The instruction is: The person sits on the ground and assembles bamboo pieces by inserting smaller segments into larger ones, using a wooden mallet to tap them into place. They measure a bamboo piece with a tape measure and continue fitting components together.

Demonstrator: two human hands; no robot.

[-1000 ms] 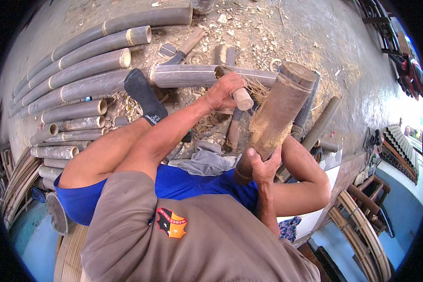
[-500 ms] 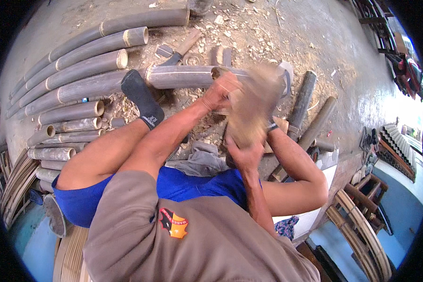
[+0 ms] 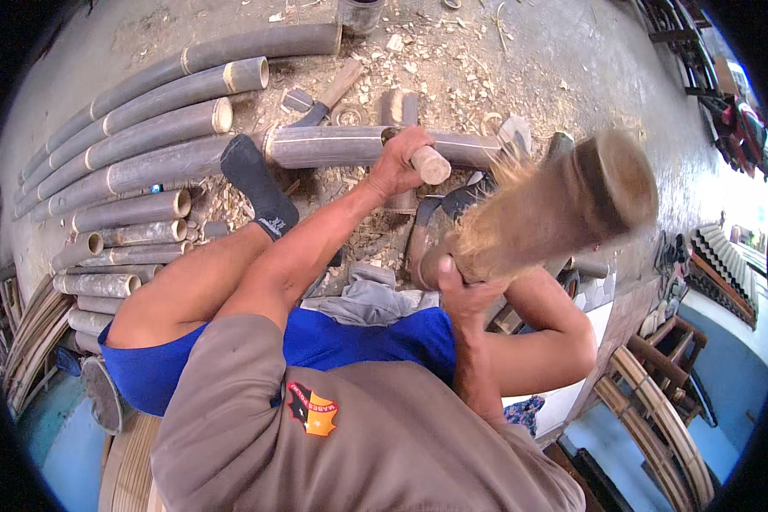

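Note:
My left hand is closed round a chisel; only the blunt round end of its wooden handle shows, and its blade is hidden. That fist sits over the bamboo pole, beside a dark opening in its upper side. My right hand grips a thick cylindrical wooden mallet, slightly blurred, with frayed fibres along its side. The mallet's head is raised to the right, apart from the chisel. My sock-covered left foot rests against the pole.
Several long bamboo poles lie at the left, with shorter bamboo pieces stacked nearer. A hatchet lies beyond the worked pole among wood chips. Grey cloth lies between my legs. Curved strips stand at the right.
The mallet has swung up and to the right, away from the chisel, uncovering its handle end. My right hand has shifted slightly right; the left has stayed nearly in place.

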